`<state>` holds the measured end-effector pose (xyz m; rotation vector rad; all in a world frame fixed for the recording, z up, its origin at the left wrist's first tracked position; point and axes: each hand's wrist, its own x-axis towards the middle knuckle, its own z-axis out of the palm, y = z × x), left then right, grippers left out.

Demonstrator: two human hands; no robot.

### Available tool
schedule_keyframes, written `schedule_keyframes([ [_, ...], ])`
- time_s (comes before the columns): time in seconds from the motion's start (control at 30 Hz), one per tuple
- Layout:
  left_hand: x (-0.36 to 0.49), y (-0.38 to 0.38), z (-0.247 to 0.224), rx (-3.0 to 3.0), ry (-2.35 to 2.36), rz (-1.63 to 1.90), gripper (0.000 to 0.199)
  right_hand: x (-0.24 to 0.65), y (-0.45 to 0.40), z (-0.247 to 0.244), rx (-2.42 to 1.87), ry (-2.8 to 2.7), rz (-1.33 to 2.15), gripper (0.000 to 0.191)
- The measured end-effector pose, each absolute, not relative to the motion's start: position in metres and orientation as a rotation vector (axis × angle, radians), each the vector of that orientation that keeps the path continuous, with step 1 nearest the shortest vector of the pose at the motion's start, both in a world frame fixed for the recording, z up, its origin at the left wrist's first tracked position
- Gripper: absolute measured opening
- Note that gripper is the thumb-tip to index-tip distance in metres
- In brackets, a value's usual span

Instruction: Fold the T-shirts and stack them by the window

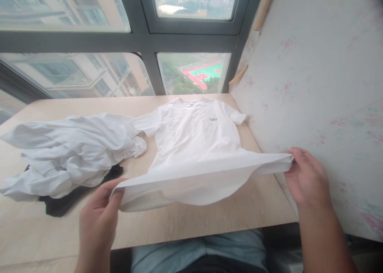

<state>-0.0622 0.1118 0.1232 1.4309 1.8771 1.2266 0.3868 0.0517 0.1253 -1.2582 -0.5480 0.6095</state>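
A white T-shirt with small dark lettering on its chest lies front up, its collar toward the window. Its bottom hem is lifted off the wood and stretched sideways between my hands. My left hand pinches the left corner of the hem between thumb and fingers. At the right corner, my right hand grips the hem close to the wall. The shirt's hem opening faces me, with the back layer sagging below the front one. Both short sleeves are spread out flat.
A rumpled heap of white clothes lies to the left, touching the shirt's left sleeve, with a black garment partly under it. The wooden tabletop meets a floral wall on the right and grey window frames behind.
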Motion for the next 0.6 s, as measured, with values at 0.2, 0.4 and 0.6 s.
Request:
schedule_keyframes([
  [0.2, -0.077, 0.125, 0.115, 1.81, 1.984, 0.963, 0.03, 0.382, 0.049, 0.098, -1.734, -0.937, 0.344, 0.026],
  [0.4, -0.083, 0.123, 0.056, 2.002, 2.01, 0.642, 0.043, 0.309, 0.006, 0.066, -1.753, -1.514, 0.447, 0.025],
  [0.6, -0.103, 0.114, 0.037, 1.877, 2.116, 0.371, 0.057, 0.277, -0.021, 0.048, -1.711, -2.098, 0.547, 0.058],
])
